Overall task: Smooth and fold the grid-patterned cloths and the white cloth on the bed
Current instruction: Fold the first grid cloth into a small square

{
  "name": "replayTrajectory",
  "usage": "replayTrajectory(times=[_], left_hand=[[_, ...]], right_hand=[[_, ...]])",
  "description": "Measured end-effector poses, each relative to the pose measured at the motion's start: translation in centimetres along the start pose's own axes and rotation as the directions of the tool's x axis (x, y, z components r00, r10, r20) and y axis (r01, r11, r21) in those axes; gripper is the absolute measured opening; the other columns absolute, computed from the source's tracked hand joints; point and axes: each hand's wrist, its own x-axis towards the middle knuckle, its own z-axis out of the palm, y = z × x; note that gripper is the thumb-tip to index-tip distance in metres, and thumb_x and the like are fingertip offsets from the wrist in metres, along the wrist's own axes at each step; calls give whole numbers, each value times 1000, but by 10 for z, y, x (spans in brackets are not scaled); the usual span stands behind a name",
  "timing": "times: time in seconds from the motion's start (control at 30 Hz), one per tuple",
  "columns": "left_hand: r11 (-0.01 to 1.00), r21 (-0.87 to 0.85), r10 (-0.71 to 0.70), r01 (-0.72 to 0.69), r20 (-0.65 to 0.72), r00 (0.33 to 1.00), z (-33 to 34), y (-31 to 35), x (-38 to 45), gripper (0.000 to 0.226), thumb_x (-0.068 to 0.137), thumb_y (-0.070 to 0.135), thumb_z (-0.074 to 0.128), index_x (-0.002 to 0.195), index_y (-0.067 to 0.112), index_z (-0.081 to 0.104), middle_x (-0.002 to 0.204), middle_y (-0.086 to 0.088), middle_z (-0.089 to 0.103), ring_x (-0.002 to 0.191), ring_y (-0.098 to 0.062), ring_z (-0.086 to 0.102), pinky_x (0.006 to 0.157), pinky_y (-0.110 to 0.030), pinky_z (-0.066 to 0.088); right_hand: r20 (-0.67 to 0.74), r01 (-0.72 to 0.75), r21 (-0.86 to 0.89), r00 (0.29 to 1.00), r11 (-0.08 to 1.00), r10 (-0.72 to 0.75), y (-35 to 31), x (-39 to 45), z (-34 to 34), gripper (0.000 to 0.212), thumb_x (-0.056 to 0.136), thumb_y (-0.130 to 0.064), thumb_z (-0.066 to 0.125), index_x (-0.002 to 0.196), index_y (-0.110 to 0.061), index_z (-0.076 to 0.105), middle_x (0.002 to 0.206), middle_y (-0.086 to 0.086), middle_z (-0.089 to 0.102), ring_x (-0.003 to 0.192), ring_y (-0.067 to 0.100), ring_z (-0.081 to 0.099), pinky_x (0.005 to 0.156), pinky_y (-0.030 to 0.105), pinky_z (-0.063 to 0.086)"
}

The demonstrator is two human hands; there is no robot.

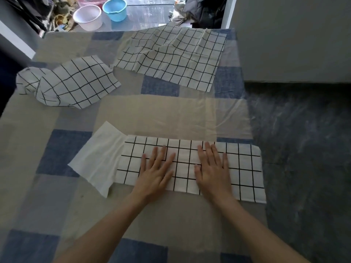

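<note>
1. Left hand: fingers straight, palm flat, pressing on the folded grid cloth; nothing gripped.
2. Right hand: fingers straight and spread, pressing flat on the same cloth just beside the left hand; nothing gripped.
3. Folded grid cloth: lies as a long strip near the bed's near edge; its right end reaches the right edge.
4. White cloth: protrudes from under the strip's left end.
5. Crumpled grid cloth: near the left edge.
6. Spread grid cloth: wrinkled, at the far right corner.
</note>
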Motion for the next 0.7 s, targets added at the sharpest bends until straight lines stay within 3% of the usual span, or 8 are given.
replayTrajectory(times=[0.07,0.2,0.23,0.3,0.33,0.47,0.57,0.7], left_hand=[[996,-85,2,-9,-77,997,-1,26,-2,56,101,51,13,154,35,6,163,3,-7,149,-19,-8,117,-50,-2],[957,-217,164,-192,-139,977,0,111,14,57,102,38,19,155,21,10,163,-3,-5,150,-22,-7,119,-48,-4],[965,-209,131,-157,-132,983,2,133,21,58,101,36,18,156,18,8,163,-4,-7,149,-22,-8,119,-47,-4],[976,-210,-81,54,-119,990,6,156,30,58,101,36,9,155,14,10,163,-4,-5,149,-21,-5,118,-45,1],[966,-230,-149,115,-134,980,7,155,31,59,102,37,3,155,12,13,163,-5,-1,150,-22,-2,118,-44,4],[950,-239,176,-203,-131,976,20,99,19,56,101,36,22,155,23,13,163,-4,-2,150,-22,-3,119,-51,0],[975,-147,149,-165,-119,982,27,75,16,54,103,38,17,155,26,12,163,-3,0,150,-21,1,118,-54,5],[993,-104,53,-61,-86,995,21,43,8,54,104,40,10,155,24,14,163,-4,5,150,-21,5,117,-51,6]], right_hand=[[8,4,3,1000,1000,-4,0,1,2,66,95,-42,35,154,-26,9,162,-3,1,149,13,-6,119,48,2],[24,49,-126,999,991,-46,9,0,10,68,96,-43,28,155,-19,4,162,5,-2,149,21,-4,118,52,8],[26,68,-166,998,984,-65,10,-2,11,66,98,-42,24,154,-17,3,162,7,-4,149,23,-4,118,52,9],[18,77,-202,997,976,-75,11,-5,13,62,100,-41,16,154,-16,1,162,9,-7,149,25,-4,119,52,8],[1,66,-184,998,981,-67,10,-4,12,62,100,-41,18,154,-16,3,162,9,-5,149,25,-2,118,51,10],[0,58,-127,998,990,-59,7,1,8,69,93,-45,30,154,-19,11,162,7,7,149,23,7,116,52,13],[33,48,-115,998,992,-44,6,1,7,70,94,-48,30,155,-22,7,163,3,1,149,19,-4,118,49,2],[11,-7,-33,1000,999,7,1,2,3,64,95,-44,28,154,-27,11,162,-3,6,149,13,-1,119,47,2]])
